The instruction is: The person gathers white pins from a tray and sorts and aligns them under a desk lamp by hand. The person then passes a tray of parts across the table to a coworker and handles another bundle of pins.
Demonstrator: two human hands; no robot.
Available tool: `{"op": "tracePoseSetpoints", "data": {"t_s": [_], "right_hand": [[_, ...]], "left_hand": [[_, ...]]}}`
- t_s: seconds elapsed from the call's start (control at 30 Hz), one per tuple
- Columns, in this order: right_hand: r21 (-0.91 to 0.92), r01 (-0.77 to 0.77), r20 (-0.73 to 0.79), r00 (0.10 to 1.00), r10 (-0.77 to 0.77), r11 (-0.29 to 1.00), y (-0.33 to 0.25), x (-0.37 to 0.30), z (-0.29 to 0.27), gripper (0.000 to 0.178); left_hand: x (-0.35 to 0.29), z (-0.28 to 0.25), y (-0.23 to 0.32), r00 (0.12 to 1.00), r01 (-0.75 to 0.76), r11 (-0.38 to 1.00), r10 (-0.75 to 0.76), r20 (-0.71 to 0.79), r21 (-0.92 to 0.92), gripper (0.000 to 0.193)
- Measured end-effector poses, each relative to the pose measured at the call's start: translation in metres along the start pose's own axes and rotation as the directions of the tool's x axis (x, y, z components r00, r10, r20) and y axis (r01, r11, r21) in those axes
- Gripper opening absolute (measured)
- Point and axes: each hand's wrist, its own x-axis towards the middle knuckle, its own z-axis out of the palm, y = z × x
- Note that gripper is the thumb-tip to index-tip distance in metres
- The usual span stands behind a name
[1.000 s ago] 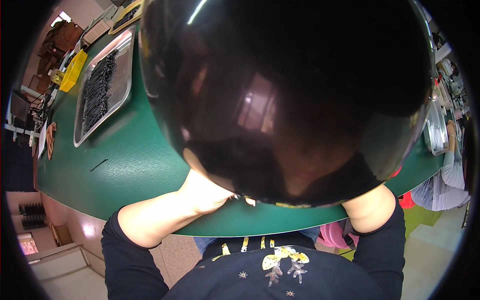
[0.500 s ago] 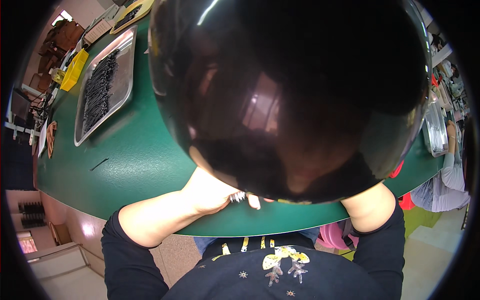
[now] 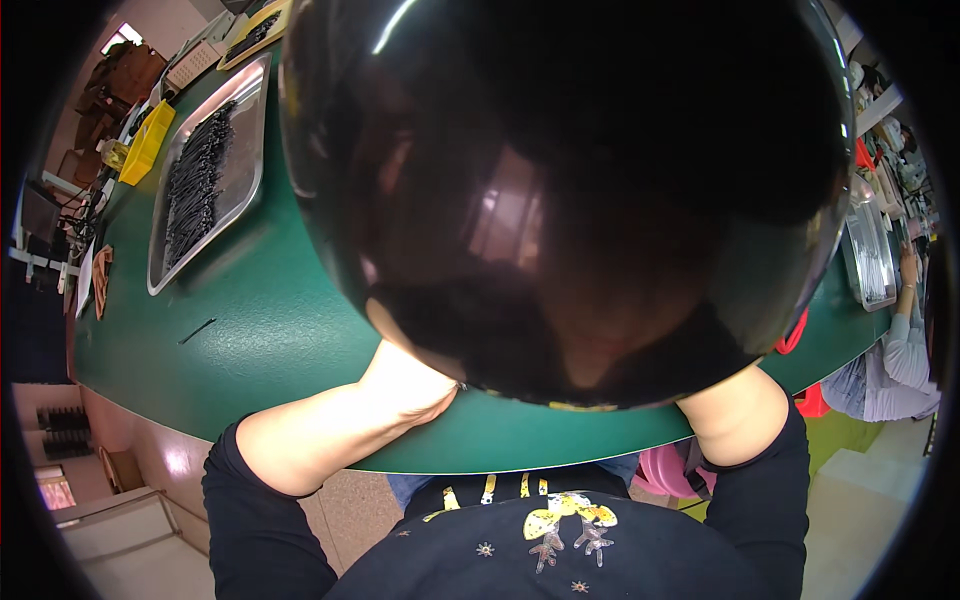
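A big, glossy black dome (image 3: 560, 180) hangs close under the camera and blocks most of the view. My left forearm lies on the green table (image 3: 270, 330). Only the heel of my left hand (image 3: 415, 385) shows at the dome's lower edge, and its fingers are hidden. My right forearm (image 3: 735, 425) reaches up at the lower right, with the hand fully hidden behind the dome. Whatever the hands hold is out of sight.
A metal tray (image 3: 250, 120) of several thin dark parts (image 3: 195, 180) sits at the back left, with a yellow bin (image 3: 147, 142) beyond it. One dark thin piece (image 3: 197, 330) lies loose on the table. At the right are another tray (image 3: 868, 255) and another person's sleeve (image 3: 905, 350).
Half a second ago my left fingertips and a small pale item showed at the dome's edge; now they are hidden under it. The dome has shifted slightly in the view.
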Motion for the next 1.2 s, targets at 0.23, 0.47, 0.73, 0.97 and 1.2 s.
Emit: {"op": "tracePoseSetpoints", "data": {"t_s": [0.23, 0.47, 0.73, 0.97, 1.2], "right_hand": [[0.156, -0.034, -0.016, 0.999, 0.037, 0.987, 0.009, 0.002, 0.000, 0.012], [0.154, -0.037, -0.027, 0.999, 0.042, 0.987, -0.002, 0.004, 0.002, 0.011], [0.068, -0.103, -0.072, 0.992, 0.108, 0.992, 0.001, 0.003, 0.002, 0.014], [-0.125, -0.029, -0.138, 0.990, 0.012, 0.992, -0.004, 0.003, 0.008, 0.012], [0.036, -0.110, -0.083, 0.990, 0.112, 0.993, 0.000, 0.002, 0.001, 0.010]], "left_hand": [[-0.003, 0.005, 0.008, 0.994, 0.066, 0.986, -0.079, -0.080, -0.156, 0.021], [-0.004, -0.007, 0.007, 0.964, 0.251, 0.959, -0.260, -0.050, -0.133, 0.023], [-0.004, 0.005, 0.017, 0.963, 0.263, 0.961, -0.267, -0.036, -0.088, 0.024], [-0.006, -0.005, 0.010, 0.959, 0.280, 0.947, -0.284, -0.001, -0.158, 0.022], [-0.009, 0.009, 0.018, 0.968, 0.215, 0.938, -0.243, -0.070, -0.273, 0.023]]}}
